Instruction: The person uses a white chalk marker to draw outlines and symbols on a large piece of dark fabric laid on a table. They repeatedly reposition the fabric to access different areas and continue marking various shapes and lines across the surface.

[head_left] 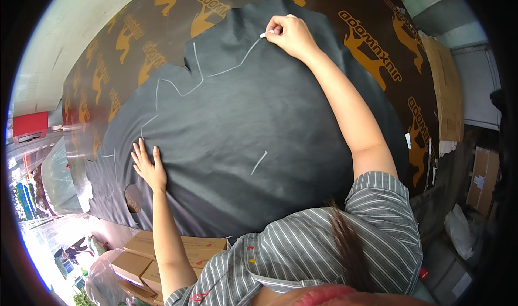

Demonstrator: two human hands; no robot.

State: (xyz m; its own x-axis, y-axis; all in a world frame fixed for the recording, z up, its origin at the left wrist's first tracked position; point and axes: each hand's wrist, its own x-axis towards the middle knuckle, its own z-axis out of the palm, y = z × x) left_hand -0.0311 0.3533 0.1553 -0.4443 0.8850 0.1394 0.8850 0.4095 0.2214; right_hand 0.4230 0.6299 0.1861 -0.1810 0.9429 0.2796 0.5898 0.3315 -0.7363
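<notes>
Up at the far side, the right hand [291, 35] pinches one small white marker [263, 35], its tip at a pale line; the left hand [148, 168] lies spread, pressing the nearer left area. Under both is one black sheet [232, 122], leather-like, laid across one brown patterned tabletop [372, 42]. It looks soft and floppy, prone to creasing, probably heavy overall, so best gripped by opposite edges; the marker seems light and brittle. One short separate stroke [259, 163] sits mid-sheet.
</notes>
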